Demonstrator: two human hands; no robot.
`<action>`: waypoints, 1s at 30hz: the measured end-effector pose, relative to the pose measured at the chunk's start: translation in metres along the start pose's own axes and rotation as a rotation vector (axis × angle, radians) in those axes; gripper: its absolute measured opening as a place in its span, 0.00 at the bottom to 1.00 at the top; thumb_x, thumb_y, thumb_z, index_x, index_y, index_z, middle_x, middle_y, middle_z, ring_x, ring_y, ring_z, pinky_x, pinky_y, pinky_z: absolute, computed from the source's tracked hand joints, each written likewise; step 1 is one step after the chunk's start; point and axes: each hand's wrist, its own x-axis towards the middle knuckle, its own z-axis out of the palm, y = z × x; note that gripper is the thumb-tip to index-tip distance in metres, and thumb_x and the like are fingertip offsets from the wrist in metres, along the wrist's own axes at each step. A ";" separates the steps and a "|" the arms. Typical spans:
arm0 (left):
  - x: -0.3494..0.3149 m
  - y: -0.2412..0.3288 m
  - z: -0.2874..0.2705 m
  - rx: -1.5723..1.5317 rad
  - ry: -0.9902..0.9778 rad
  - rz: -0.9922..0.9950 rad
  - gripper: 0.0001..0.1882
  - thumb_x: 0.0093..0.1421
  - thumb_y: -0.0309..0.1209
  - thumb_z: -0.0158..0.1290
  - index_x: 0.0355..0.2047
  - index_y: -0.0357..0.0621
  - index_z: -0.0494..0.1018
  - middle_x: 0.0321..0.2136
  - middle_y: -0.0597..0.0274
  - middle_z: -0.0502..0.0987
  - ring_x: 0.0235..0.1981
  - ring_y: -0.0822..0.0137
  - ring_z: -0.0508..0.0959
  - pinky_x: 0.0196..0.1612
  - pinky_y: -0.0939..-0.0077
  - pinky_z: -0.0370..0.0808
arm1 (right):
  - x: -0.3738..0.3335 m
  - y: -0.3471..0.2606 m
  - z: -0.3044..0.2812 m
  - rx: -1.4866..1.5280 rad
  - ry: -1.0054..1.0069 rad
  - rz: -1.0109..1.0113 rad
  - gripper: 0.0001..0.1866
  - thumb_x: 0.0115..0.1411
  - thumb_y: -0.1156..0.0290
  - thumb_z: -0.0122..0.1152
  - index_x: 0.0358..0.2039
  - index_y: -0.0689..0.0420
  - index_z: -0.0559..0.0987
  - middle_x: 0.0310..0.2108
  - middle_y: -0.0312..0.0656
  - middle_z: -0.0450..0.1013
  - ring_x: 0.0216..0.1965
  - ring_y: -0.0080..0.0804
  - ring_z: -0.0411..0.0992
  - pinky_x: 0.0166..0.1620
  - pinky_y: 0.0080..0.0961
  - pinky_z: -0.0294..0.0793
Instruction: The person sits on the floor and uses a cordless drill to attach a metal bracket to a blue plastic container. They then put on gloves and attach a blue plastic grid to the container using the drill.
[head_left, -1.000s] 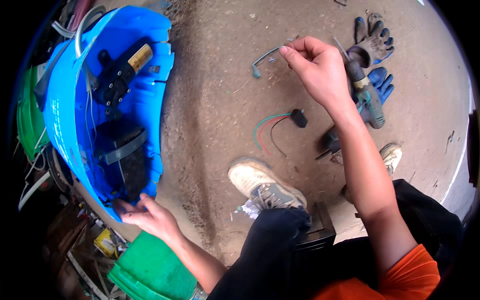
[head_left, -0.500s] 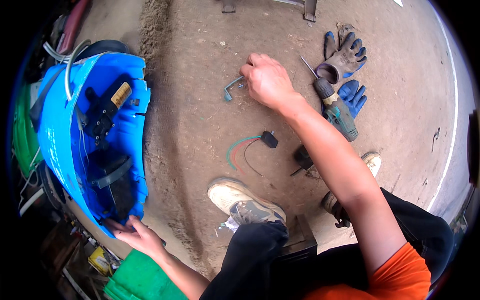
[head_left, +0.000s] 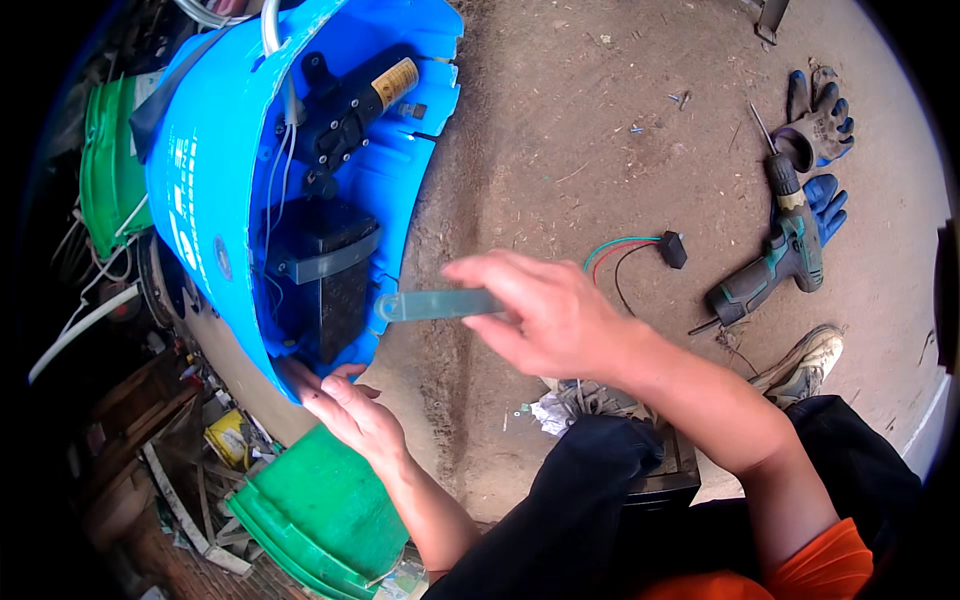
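Blue shell (head_left: 230,110), grey-green strip (head_left: 435,304)

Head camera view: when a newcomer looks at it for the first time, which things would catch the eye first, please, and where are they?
Probably the big blue plastic shell at upper left, its right edge jagged, with the left hand at its lower edge. Next, the flat grey-green strip in the right hand, near the centre. Then the cordless drill lying on the ground at right.
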 end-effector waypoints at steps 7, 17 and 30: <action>-0.001 -0.016 -0.008 0.019 -0.014 0.205 0.39 0.73 0.54 0.36 0.71 0.36 0.45 0.70 0.44 0.53 0.35 0.64 0.74 0.32 0.77 0.73 | 0.002 0.000 0.101 0.049 -0.061 -0.179 0.14 0.56 0.72 0.64 0.43 0.60 0.77 0.36 0.43 0.74 0.34 0.42 0.77 0.34 0.35 0.78; 0.004 -0.008 0.008 0.121 0.242 0.140 0.27 0.74 0.38 0.44 0.66 0.33 0.59 0.53 0.50 0.72 0.43 0.65 0.75 0.48 0.70 0.73 | 0.011 0.000 0.148 0.045 0.064 -0.212 0.12 0.54 0.71 0.63 0.40 0.60 0.76 0.38 0.44 0.71 0.33 0.41 0.76 0.34 0.35 0.78; 0.014 0.018 0.027 0.104 0.401 -0.064 0.26 0.70 0.40 0.51 0.64 0.39 0.66 0.41 0.52 0.79 0.21 0.71 0.74 0.21 0.79 0.72 | 0.000 0.005 0.142 0.283 0.179 0.479 0.19 0.60 0.67 0.65 0.47 0.60 0.72 0.38 0.51 0.75 0.38 0.54 0.76 0.39 0.46 0.77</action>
